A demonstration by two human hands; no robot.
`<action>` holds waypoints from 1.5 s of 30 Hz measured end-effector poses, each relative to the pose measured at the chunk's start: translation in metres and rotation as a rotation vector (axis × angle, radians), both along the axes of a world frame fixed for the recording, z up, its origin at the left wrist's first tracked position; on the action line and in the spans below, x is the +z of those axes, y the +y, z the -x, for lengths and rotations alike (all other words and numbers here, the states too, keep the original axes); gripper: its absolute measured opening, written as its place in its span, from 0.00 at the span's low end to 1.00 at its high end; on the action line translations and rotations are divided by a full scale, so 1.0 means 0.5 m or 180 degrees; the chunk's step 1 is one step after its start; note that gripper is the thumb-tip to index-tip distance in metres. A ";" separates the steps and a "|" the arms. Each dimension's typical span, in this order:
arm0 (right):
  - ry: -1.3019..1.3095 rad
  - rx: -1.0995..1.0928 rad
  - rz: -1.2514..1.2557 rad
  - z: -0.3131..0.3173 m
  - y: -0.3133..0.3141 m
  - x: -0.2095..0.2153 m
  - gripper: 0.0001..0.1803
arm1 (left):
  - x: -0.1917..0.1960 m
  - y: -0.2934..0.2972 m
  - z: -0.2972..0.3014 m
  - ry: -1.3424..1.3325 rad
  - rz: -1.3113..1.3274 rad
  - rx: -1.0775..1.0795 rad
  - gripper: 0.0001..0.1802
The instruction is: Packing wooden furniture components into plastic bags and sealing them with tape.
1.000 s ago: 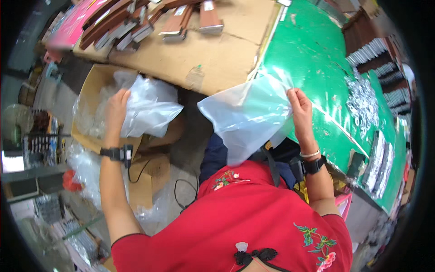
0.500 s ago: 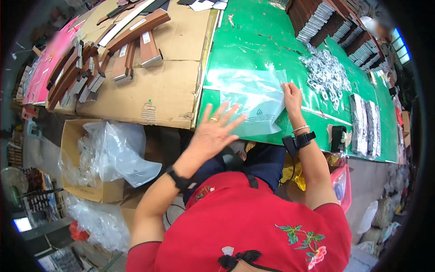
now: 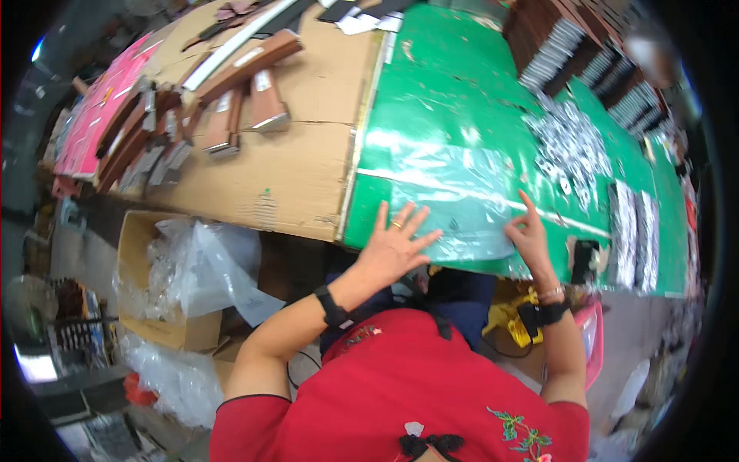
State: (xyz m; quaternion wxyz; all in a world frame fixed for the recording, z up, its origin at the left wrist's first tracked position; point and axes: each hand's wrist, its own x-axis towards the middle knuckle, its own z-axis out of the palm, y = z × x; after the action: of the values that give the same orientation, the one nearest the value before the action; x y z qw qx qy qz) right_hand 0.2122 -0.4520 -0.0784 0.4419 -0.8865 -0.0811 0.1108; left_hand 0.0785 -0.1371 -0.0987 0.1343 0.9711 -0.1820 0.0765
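A clear plastic bag (image 3: 462,204) lies flat on the green tabletop at its near edge, in front of me. My left hand (image 3: 398,240), fingers spread, rests at the bag's lower left side. Beside the bag's right edge is my right hand (image 3: 530,237), its index finger stretched out and the thumb reaching toward the plastic. The other fingers of that hand are bent and partly hidden, and I see nothing gripped in them. Beyond the bag, to the right, sits a pile of small silvery metal pieces (image 3: 573,146).
Brown bars (image 3: 265,104) lie on cardboard (image 3: 315,165) at the left. Stacked brown bars with pale ends (image 3: 550,58) stand far right. Wrapped silvery bundles (image 3: 622,235) and a small black object (image 3: 585,262) lie near right. Below left, a cardboard box (image 3: 138,269) holds clear plastic bags.
My right hand has released the bag's right edge and come nearer to me. The left hand has moved right, toward the bag, which now lies flatter. The view has shifted slightly.
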 end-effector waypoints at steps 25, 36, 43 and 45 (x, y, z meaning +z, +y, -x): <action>-0.1175 0.1157 0.1260 0.100 0.274 0.002 0.37 | 0.134 0.899 -0.392 -0.0196 -0.0759 0.3083 0.67; -0.1143 0.1169 0.1329 0.083 0.288 -0.008 0.36 | 0.133 0.923 -0.401 0.0512 -0.0465 0.3097 0.59; -0.1244 0.0996 0.1026 0.059 0.277 -0.005 0.39 | 0.167 0.889 -0.356 -0.0698 -0.0668 0.2556 0.50; -0.1418 0.0830 0.0764 0.069 0.280 0.031 0.40 | 0.228 0.808 -0.307 -0.1194 -0.0431 0.1940 0.46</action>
State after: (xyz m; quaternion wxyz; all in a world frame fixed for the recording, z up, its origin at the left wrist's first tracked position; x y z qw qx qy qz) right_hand 0.1778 -0.3118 -0.0630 0.2871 -0.9170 -0.2759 -0.0221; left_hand 0.2317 0.2670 0.0151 0.0050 0.9565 0.0897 0.2776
